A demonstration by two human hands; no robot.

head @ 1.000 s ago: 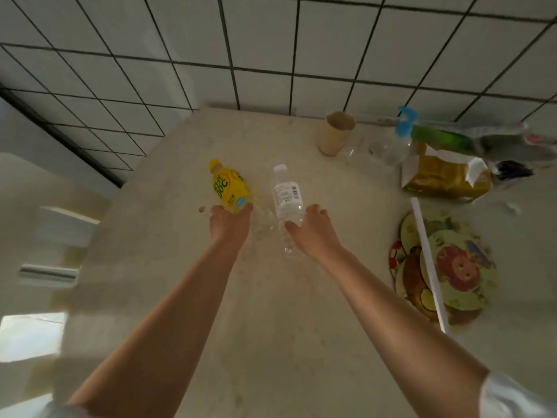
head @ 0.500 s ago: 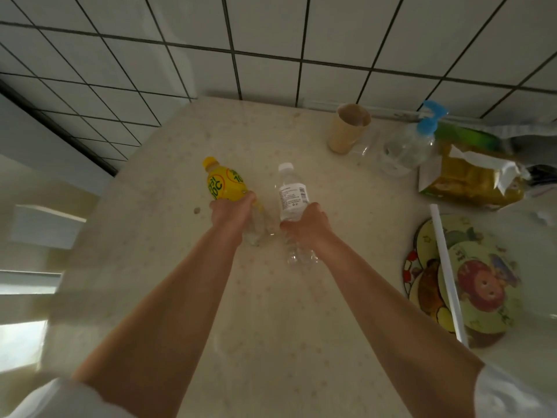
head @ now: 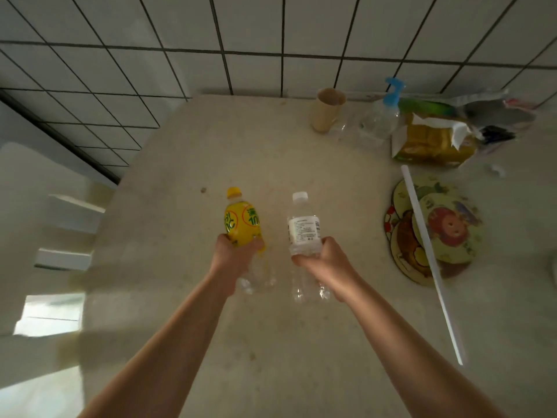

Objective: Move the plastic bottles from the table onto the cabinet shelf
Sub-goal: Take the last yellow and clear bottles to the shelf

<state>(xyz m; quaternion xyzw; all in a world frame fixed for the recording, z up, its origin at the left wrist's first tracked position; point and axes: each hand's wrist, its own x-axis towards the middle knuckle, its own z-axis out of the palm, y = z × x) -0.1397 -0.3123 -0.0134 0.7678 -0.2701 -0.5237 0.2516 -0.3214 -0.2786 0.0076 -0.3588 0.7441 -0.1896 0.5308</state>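
My left hand (head: 233, 259) grips a plastic bottle with a yellow label and yellow cap (head: 241, 221) around its middle. A clear bottle with a white label and white cap (head: 303, 229) is held the same way by my right hand (head: 324, 262). Both bottles are lifted off the beige table (head: 271, 342) and their clear empty bottoms show below my fingers. The two bottles are side by side, a small gap apart. No cabinet shelf can be made out in this view.
At the table's back right stand a beige cup (head: 327, 113), a clear pump bottle with a blue top (head: 381, 116), a torn yellow package (head: 434, 140) and bags. Cartoon-printed round plates (head: 434, 233) lie at the right under a long white rod (head: 431, 260). A tiled wall (head: 271, 40) lies behind.
Both hands closed around the bottles and lifted them off the table, drawing them toward me. The view shifted downward and nearer.
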